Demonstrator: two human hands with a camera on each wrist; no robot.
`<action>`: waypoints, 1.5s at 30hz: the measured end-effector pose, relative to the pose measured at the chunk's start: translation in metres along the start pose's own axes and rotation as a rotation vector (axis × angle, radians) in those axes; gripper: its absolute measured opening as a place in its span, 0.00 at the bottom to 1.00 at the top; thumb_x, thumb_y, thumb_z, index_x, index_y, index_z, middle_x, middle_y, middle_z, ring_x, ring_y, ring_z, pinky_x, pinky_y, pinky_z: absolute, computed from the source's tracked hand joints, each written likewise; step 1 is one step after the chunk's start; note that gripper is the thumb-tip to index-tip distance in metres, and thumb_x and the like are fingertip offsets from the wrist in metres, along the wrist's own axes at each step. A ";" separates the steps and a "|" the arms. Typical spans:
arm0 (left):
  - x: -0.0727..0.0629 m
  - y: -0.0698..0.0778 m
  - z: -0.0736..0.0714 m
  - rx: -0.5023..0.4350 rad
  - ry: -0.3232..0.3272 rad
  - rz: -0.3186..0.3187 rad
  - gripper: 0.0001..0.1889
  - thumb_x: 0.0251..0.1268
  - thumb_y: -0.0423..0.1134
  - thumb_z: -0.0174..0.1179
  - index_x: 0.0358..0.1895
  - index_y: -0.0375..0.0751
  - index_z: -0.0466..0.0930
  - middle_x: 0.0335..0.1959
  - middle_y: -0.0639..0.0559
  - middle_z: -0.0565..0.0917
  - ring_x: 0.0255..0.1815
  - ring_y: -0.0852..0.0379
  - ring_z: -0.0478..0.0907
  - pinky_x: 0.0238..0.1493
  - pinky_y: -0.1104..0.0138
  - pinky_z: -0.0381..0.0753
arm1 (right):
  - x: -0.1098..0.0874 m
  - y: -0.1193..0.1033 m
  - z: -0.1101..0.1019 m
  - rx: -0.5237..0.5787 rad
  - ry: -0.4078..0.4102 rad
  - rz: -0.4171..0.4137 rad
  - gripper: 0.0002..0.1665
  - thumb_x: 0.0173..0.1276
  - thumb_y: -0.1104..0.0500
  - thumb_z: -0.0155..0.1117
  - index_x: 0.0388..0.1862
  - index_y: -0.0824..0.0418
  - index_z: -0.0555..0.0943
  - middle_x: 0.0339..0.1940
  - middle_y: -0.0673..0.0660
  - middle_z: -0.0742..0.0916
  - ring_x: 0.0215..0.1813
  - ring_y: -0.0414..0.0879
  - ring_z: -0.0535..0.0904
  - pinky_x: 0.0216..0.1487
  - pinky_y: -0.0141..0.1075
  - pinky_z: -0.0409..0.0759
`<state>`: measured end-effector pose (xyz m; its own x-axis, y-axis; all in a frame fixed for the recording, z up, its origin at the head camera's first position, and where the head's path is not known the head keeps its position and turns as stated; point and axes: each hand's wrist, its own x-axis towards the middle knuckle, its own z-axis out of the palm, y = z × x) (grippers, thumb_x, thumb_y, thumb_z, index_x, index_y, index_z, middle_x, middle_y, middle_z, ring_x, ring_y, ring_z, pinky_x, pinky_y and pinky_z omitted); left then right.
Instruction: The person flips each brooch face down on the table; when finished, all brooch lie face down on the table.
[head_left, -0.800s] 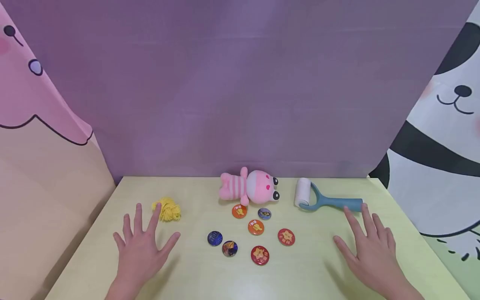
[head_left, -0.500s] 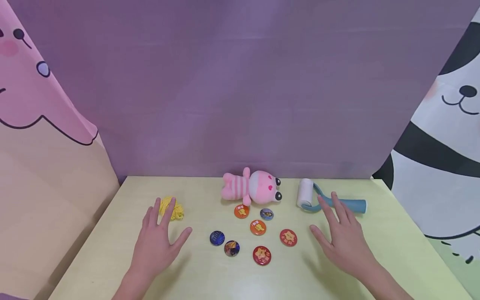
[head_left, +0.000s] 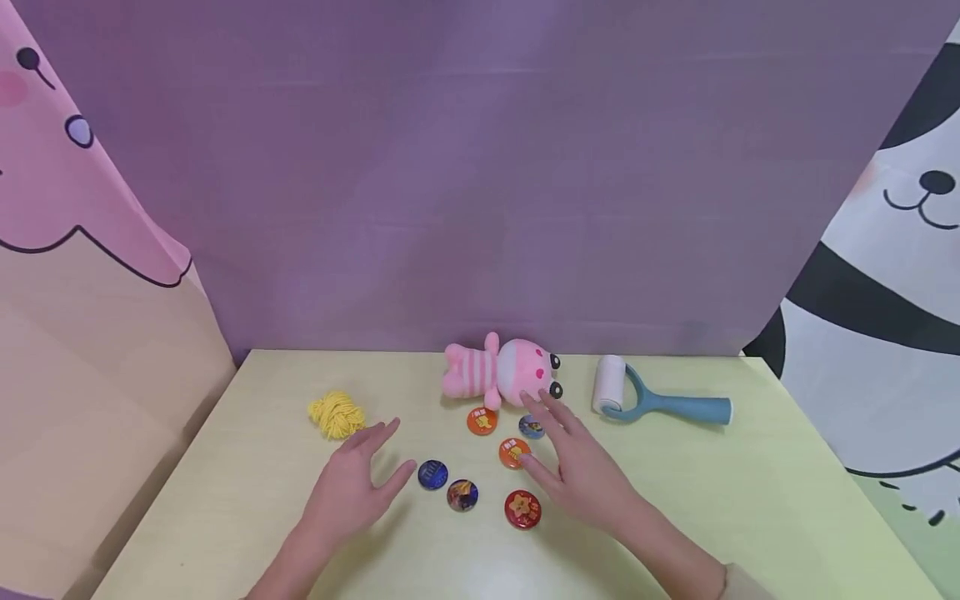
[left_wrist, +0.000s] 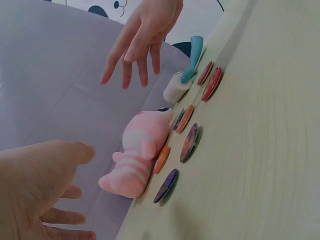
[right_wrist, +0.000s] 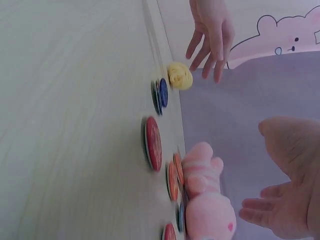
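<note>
My left hand [head_left: 348, 496] hovers over the table with fingers spread, between a yellow yarn bundle [head_left: 337, 415] and a blue badge [head_left: 432, 474]. My right hand [head_left: 588, 475], also open, is held above the badges, its fingertips overlapping the head of a pink striped plush toy [head_left: 517, 371] in the head view. Neither hand holds anything. Around them lie a dark picture badge [head_left: 462, 495], a red star badge [head_left: 522, 509], two orange badges [head_left: 482, 421] and a small blue-grey badge [head_left: 532, 427]. A second red badge [left_wrist: 204, 73], hidden behind my right hand in the head view, shows in the left wrist view.
A lint roller [head_left: 686, 407] with a white cylinder and blue handle lies at the back right of the pale table [head_left: 787, 500]. Behind the table hangs a purple cloth [head_left: 480, 183]. Cartoon-printed cloths flank it, with a panda [head_left: 877, 308] on the right.
Both hands have moved inward over the table, the right one farther, from near the roller's handle to above the badges. The yarn bundle and roller are uncovered now. The objects stay put.
</note>
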<state>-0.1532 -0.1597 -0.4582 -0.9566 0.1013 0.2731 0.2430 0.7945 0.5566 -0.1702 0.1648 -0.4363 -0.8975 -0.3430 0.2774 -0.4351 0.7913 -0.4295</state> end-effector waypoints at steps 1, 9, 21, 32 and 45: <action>0.000 0.000 0.002 -0.012 -0.004 0.006 0.32 0.68 0.51 0.73 0.72 0.41 0.79 0.69 0.35 0.82 0.72 0.35 0.79 0.72 0.42 0.79 | 0.003 -0.004 0.004 0.022 -0.015 0.003 0.49 0.73 0.48 0.73 0.87 0.49 0.61 0.83 0.64 0.70 0.70 0.59 0.81 0.60 0.51 0.88; 0.005 -0.003 0.015 -0.094 -0.032 0.034 0.27 0.63 0.43 0.77 0.64 0.37 0.85 0.61 0.41 0.89 0.62 0.43 0.87 0.58 0.54 0.89 | 0.025 -0.031 0.032 0.182 -0.141 0.018 0.47 0.73 0.49 0.73 0.84 0.58 0.63 0.75 0.61 0.78 0.69 0.59 0.81 0.68 0.54 0.84; 0.005 -0.015 0.024 -0.103 -0.160 0.011 0.22 0.61 0.39 0.78 0.57 0.36 0.89 0.52 0.39 0.92 0.46 0.47 0.92 0.47 0.57 0.92 | 0.046 -0.058 0.070 0.109 -0.285 -0.089 0.27 0.72 0.51 0.73 0.64 0.65 0.84 0.58 0.59 0.90 0.59 0.51 0.86 0.63 0.47 0.86; 0.006 -0.017 0.033 -0.093 -0.172 0.020 0.18 0.57 0.37 0.79 0.51 0.36 0.92 0.47 0.43 0.94 0.52 0.44 0.92 0.52 0.51 0.90 | 0.053 -0.065 0.091 0.008 -0.298 -0.087 0.20 0.65 0.52 0.78 0.48 0.65 0.89 0.37 0.53 0.87 0.39 0.40 0.78 0.44 0.30 0.82; 0.010 -0.014 0.041 -0.055 -0.118 0.105 0.10 0.56 0.32 0.79 0.42 0.39 0.95 0.38 0.49 0.95 0.41 0.55 0.92 0.41 0.67 0.89 | 0.052 -0.065 0.091 -0.039 -0.239 -0.155 0.07 0.59 0.60 0.78 0.35 0.62 0.89 0.27 0.47 0.82 0.33 0.38 0.70 0.39 0.28 0.73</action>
<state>-0.1727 -0.1458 -0.4952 -0.9370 0.2540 0.2396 0.3477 0.7421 0.5730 -0.1953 0.0496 -0.4720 -0.8138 -0.5675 0.1247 -0.5697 0.7371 -0.3634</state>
